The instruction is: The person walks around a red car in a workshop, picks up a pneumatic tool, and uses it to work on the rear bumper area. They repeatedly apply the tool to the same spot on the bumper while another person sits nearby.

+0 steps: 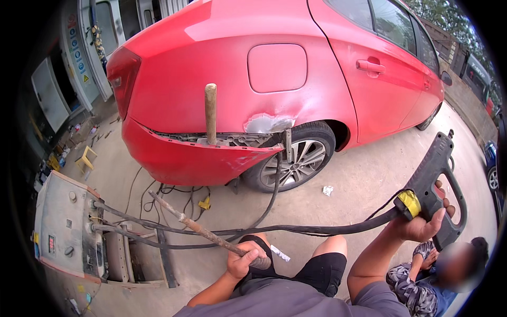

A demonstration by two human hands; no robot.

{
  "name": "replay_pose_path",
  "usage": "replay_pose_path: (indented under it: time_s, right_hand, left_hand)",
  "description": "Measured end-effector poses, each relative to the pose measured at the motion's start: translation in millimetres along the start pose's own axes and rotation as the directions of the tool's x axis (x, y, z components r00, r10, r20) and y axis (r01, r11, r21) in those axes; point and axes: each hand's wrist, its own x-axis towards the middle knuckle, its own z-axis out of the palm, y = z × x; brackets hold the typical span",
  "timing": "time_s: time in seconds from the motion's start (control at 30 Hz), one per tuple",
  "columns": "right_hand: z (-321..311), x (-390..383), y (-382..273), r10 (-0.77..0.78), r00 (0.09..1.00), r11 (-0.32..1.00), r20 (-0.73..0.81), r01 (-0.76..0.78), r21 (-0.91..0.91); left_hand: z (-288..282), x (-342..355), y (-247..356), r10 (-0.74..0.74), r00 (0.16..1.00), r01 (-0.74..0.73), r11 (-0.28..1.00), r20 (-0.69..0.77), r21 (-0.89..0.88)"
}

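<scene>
Daylight fell over open yard. Pale concrete floor (380, 174) stretched from near to far, brighter toward right. Crumpled white paper (328, 190) lay on floor, right of middle. At far left stood building front: pale door panel (50, 94), dark opening just beside it, sign panel (78, 53) with round blue signs and yellow triangle. Small yellow stool (85, 157) stood at left, litter (94, 129) scattered near it. At far right, low wall (467, 98) edged yard; green trees (446, 18) rose beyond. Blue car (492, 165) stood at right edge.
</scene>
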Motion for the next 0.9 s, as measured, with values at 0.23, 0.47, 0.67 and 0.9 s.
replay_pose_path:
  time_s: [0.23, 0.47, 0.67, 0.9]
  right_hand:
    - [-110, 89, -171, 0.184, 0.982, 0.972, -0.048, -0.189, -0.139]
    - [-88, 7, -204, 0.441, 0.877, 0.837, -0.192, -0.479, -0.263]
    - [-51, -74, -184, 0.677, 0.692, 0.657, -0.252, -0.722, -0.216]
    - [-43, -113, -196, 0.8, 0.56, 0.53, -0.215, -0.828, -0.182]
  left_hand:
    - [-7, 31, 22, -0.121, 0.951, 0.133, 0.991, 0.286, -0.023]
    - [48, 96, -6, -0.199, 0.862, 0.343, 0.907, 0.465, -0.247]
    - [93, 105, -16, -0.307, 0.814, 0.566, 0.613, 0.493, -0.551]
    - [95, 97, -9, -0.427, 0.784, 0.619, 0.478, 0.451, -0.623]
